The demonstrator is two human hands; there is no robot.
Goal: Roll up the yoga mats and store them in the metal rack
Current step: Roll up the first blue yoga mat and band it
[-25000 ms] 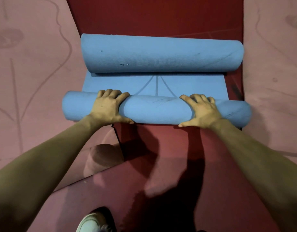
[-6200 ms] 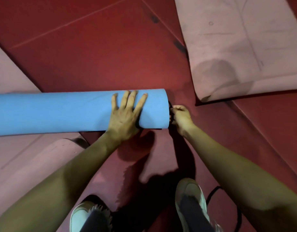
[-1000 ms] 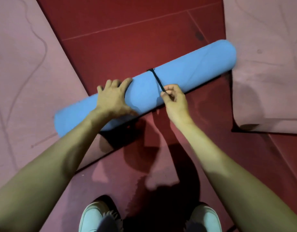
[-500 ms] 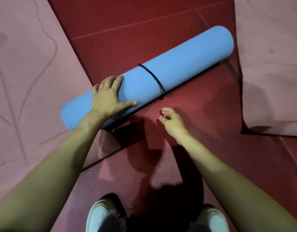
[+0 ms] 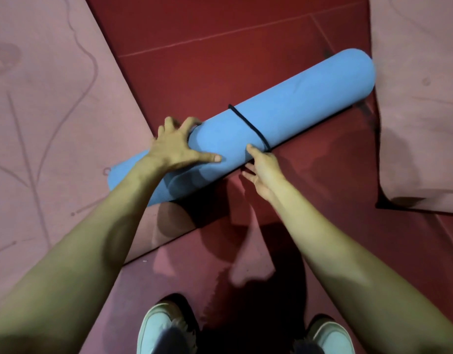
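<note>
On the head camera I see the rolled blue yoga mat (image 5: 297,103) lying slantwise on the red floor (image 5: 220,60), a black band (image 5: 247,125) round its middle. The left hand (image 5: 174,149) curls its grip over the roll, thumb spread along it. The right hand (image 5: 262,168) is slack-fingered, holding nothing, its index tip touching the roll beside the band. Flat pink mats (image 5: 41,123) flank it.

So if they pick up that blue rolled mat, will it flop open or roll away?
It probably won't unroll: a black band circles the blue mat near its middle. As a round tube on flat floor, it would likely roll if pushed sideways. It looks like foam, so it is probably light, its ends sagging slightly.
</note>
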